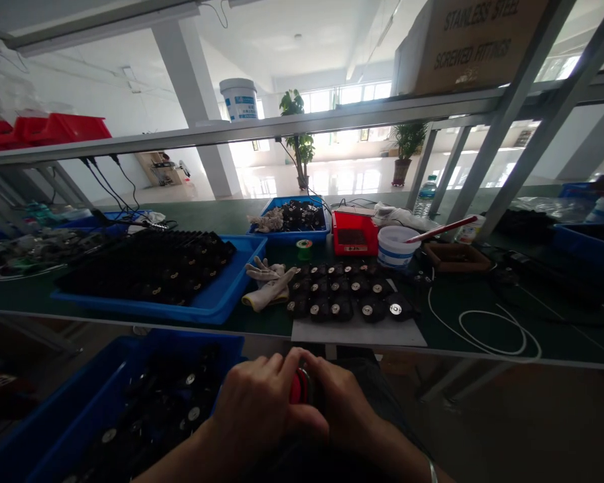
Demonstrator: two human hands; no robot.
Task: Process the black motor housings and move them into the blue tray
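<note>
My left hand (259, 396) and my right hand (345, 399) meet in front of the bench edge, low in the view. Between them they grip a small round red-and-dark object (296, 388), mostly covered by the fingers, so its kind is unclear. The fingertips come together over its top, and my left thumb lies across the near side. Beyond the hands, rows of black parts with silver round centres (335, 287) stand on a pale sheet (357, 332). Similar black parts (191, 381) fill a blue bin below the bench, beside my left forearm.
A large blue tray (254, 251) of black parts lies left on the green bench, with white gloves (269, 285) next to it. Behind are a red bin (338, 231), a white tub (395, 251) and a green spool (305, 250). A white cable (463, 335) coils at right.
</note>
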